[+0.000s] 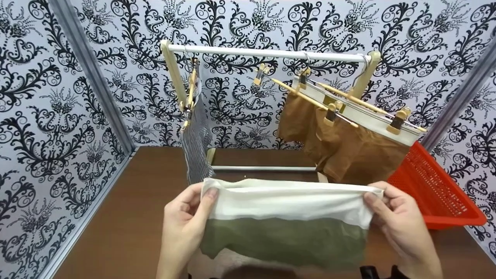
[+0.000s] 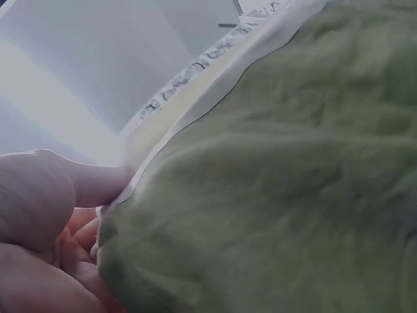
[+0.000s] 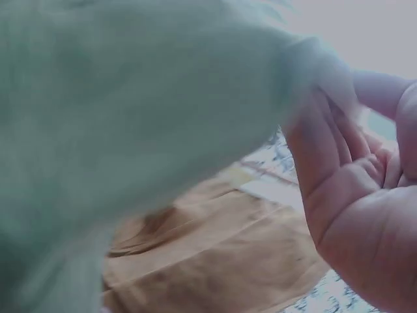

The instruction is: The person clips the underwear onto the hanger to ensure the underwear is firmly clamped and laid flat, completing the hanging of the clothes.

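Note:
A pair of green shorts (image 1: 286, 236) with a wide white waistband is stretched between both hands, low in the head view. My left hand (image 1: 186, 221) pinches one end of the waistband between thumb and fingers. At the other end my right hand (image 1: 399, 217) pinches the band the same way. In the left wrist view the green cloth (image 2: 273, 169) fills most of the picture beside the thumb. The right wrist view shows the cloth (image 3: 143, 98) blurred, hanging from the fingers. The lower edge of the shorts is blurred in the head view.
A rack with a white rail (image 1: 248, 52) stands behind the hands. Brown shorts (image 1: 345, 151) hang from a clip hanger at its right; striped cloth (image 1: 195, 135) hangs at its left. Another clip hanger (image 1: 290, 88) hangs before the brown shorts. A red basket (image 1: 434, 186) sits at right.

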A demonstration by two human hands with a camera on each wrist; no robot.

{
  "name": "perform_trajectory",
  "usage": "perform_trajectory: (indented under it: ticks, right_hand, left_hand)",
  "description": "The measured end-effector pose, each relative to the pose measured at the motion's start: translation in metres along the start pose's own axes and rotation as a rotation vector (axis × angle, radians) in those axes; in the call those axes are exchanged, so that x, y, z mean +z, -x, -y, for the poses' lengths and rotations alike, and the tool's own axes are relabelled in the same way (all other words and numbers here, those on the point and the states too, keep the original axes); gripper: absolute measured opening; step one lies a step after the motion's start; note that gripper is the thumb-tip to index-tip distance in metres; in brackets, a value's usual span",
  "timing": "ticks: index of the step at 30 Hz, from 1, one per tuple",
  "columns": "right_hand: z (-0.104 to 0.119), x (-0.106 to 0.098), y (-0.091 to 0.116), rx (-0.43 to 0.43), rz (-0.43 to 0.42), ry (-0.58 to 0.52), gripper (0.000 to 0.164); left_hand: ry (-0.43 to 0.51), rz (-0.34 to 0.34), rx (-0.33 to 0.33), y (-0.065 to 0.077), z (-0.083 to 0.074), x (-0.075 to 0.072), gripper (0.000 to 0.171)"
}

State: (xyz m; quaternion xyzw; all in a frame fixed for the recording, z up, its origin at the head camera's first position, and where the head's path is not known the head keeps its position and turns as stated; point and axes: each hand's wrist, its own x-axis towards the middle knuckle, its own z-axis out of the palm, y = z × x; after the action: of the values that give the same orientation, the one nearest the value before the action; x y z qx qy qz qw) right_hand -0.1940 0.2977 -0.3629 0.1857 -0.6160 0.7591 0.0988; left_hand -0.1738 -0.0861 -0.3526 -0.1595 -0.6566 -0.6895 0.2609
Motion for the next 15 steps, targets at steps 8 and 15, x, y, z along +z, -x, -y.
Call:
perform_trajectory:
  ticks: [8, 15]
  right_hand:
    - [-0.009, 0.003, -0.014, 0.173, -0.068, 0.413, 0.013]
    - [-0.066, -0.010, -0.034, 0.229, 0.066, 0.570, 0.023]
  left_hand:
    - [-0.124, 0.087, -0.186, -0.009, 0.029, -0.002, 0.015]
    - [-0.397, 0.122, -0.231, -0.016, 0.094, -0.002, 0.016]
